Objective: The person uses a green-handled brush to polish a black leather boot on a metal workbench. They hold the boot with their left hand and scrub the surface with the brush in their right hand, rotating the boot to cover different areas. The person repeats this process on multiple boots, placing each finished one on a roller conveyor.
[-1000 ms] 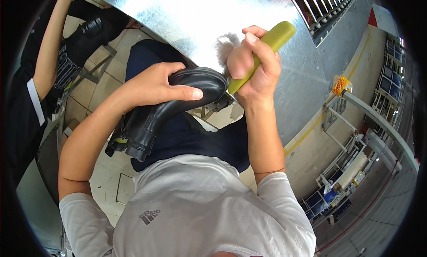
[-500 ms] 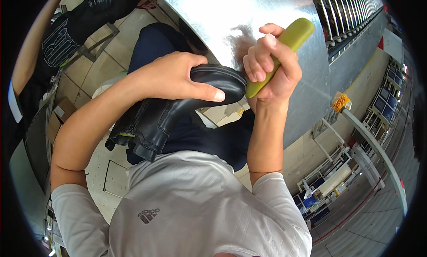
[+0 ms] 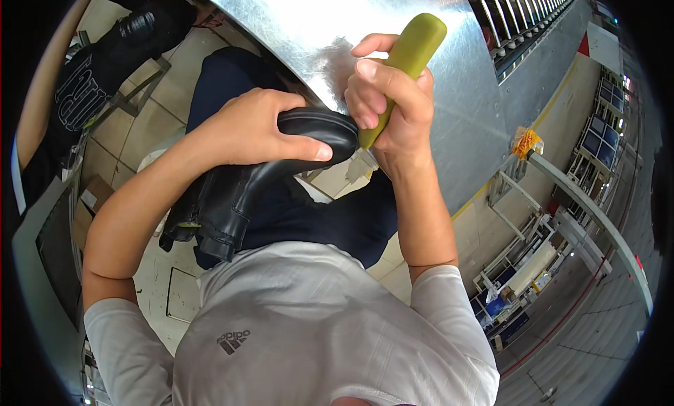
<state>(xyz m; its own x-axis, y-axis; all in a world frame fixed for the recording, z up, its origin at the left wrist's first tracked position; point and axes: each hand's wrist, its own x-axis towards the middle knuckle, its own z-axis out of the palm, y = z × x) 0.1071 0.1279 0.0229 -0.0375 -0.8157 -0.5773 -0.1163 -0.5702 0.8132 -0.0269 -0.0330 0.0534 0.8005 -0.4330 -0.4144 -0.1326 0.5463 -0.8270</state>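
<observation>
A black leather ankle boot (image 3: 263,174) lies across my lap with its toe to the right and its shaft toward my waist. My left hand (image 3: 256,128) is closed around the front part of the boot, thumb on the near side. In the fingers of my right hand (image 3: 397,100) is a long olive-green tool with rounded ends (image 3: 415,44), held aslant. Its lower end is right at the boot's toe; whether the two touch I cannot tell. The kind of tool is not clear.
A shiny metal table (image 3: 456,111) stands just ahead, its edge close to both hands. Metal bars (image 3: 526,16) run along its far right side. Another person in dark clothing (image 3: 91,83) is at the upper left. A curved rail (image 3: 590,202) stands at the right.
The whole view has shifted, so hands and boot appear farther left. The green tool in my right hand stands somewhat steeper. My left hand keeps its hold on the boot.
</observation>
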